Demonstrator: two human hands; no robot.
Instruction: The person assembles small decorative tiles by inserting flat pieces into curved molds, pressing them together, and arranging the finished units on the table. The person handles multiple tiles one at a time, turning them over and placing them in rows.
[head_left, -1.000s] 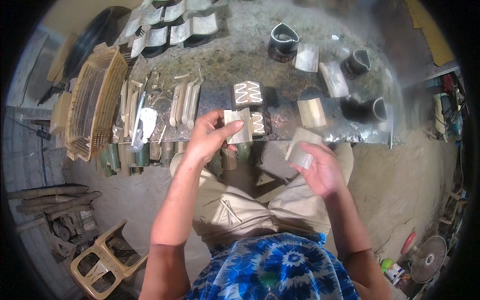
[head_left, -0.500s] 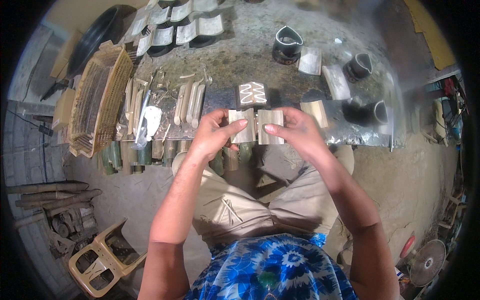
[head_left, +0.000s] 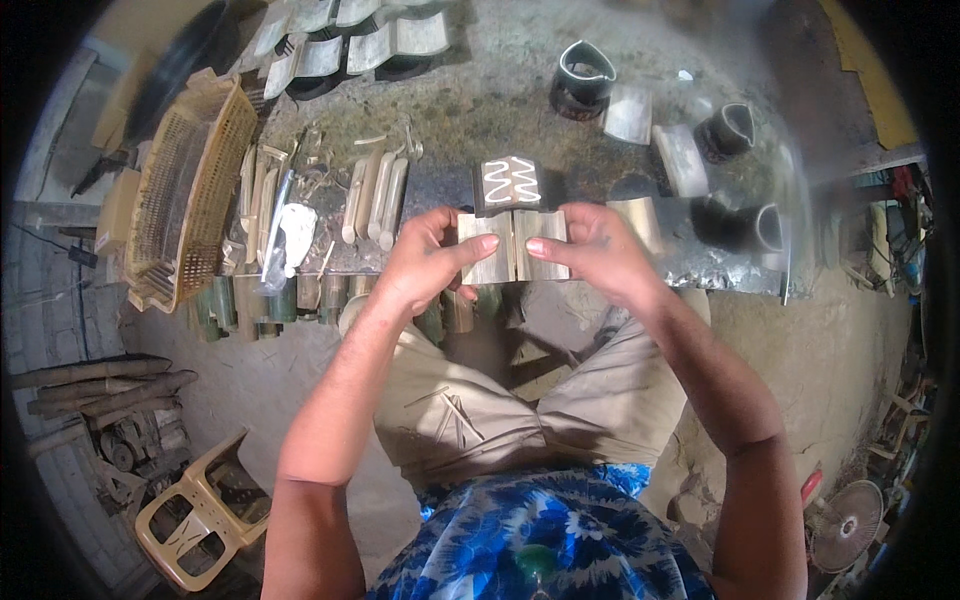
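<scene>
Near the table's front edge, my left hand (head_left: 435, 250) grips a pale curved piece of split bamboo (head_left: 484, 265), thumb on its face and fingers behind. A matching bamboo piece (head_left: 546, 267) is pinched the same way in my right hand (head_left: 608, 255). The two pieces stand side by side, with a thin dark line between their inner edges. Just beyond them sits a dark block (head_left: 480, 195), its two sloping faces marked with white zigzag lines of what looks like glue (head_left: 523, 181). My fingers behind the pieces are mostly hidden.
Bamboo sticks (head_left: 375, 195), a crumpled white thing (head_left: 298, 238) and a tan plastic basket (head_left: 190, 190) lie to the left. Dark teardrop-shaped rings (head_left: 583, 80) and loose curved bamboo pieces (head_left: 680, 160) are at the right. Joined curved pieces (head_left: 398, 45) stand at the back.
My hands have brought the two bamboo pieces together, nearly closing the gap between them. The view has shifted slightly.
</scene>
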